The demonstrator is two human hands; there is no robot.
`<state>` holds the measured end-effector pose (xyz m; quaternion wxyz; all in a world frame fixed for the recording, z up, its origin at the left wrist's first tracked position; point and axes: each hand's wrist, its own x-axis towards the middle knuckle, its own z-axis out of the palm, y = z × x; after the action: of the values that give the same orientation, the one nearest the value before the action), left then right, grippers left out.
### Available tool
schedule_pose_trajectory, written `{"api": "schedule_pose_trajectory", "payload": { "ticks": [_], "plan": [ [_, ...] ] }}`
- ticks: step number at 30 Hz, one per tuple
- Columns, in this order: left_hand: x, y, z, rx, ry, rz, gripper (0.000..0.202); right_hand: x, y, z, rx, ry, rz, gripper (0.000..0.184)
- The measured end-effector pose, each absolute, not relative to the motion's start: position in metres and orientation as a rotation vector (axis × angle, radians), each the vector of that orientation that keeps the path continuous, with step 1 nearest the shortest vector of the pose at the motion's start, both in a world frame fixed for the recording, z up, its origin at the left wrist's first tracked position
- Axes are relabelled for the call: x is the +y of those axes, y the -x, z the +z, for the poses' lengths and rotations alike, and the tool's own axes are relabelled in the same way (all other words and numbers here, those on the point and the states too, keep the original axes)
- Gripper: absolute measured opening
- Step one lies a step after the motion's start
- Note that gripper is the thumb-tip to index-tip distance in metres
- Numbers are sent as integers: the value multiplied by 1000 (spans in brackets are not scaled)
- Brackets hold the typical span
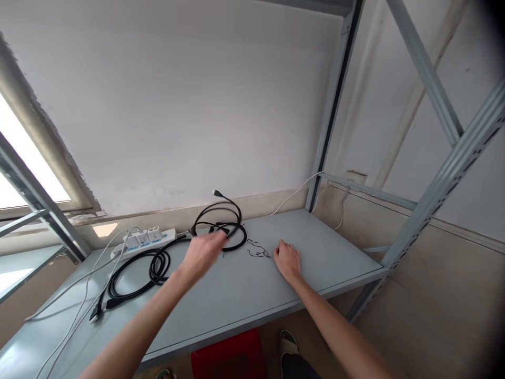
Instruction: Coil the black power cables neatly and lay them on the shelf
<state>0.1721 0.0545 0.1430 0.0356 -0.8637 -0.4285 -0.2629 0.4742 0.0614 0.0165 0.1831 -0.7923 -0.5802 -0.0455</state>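
- Head view: the left hand (204, 255) is raised over the middle of the grey shelf (221, 305), fingers curled and apparently clamped on a looped black cable (240, 215). Blur and the back of the hand hide the exact grip.
- That cable's loops stand up past the fist, probably because the hand takes only one part and the stiff jacket springs into an arc. A pale-tipped connector (216, 193) sticks up at the end, in front of the wall.
- The right hand (287, 259) rests on the shelf surface, palm down, fingers bent. Whether anything is pinched under the fingertips, I cannot tell. Its low position would suit steadying or keeping close to the small items.
- Thin black ties (258, 255) lie loosely spread between the two hands, their nearest end just beside the right fingers; that spot seems to keep them within easy reach.
- A second black cable (153, 269) lies in loose loops to the left of the left hand, its plug ends (96, 312) near the front edge, probably laid flat there to leave working room.
- Behind it, a white power strip (170, 236) carries adapters (142, 238) near the wall, likely set back out of the way, while white cords (27, 318) trail forward across the shelf's left end.
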Motion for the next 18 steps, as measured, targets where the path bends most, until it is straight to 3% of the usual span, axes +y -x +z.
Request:
{"api": "schedule_pose_trajectory", "payload": {
  "ticks": [4,9,16,18],
  "plan": [
    [-13,-147,91,-986,2702,-356,34,59,-473,20,-1664,2228,-151,18],
    [-65,-116,44,-1136,2651,-250,28,58,-473,24,-1684,2216,-143,18],
    [-72,-74,44,-1254,2680,-125,18,32,-468,25,-1564,1990,-13,16],
    [-69,-67,46,-1305,2636,-111,29,12,-448,25,-1551,1829,79,16]
  ]
}}
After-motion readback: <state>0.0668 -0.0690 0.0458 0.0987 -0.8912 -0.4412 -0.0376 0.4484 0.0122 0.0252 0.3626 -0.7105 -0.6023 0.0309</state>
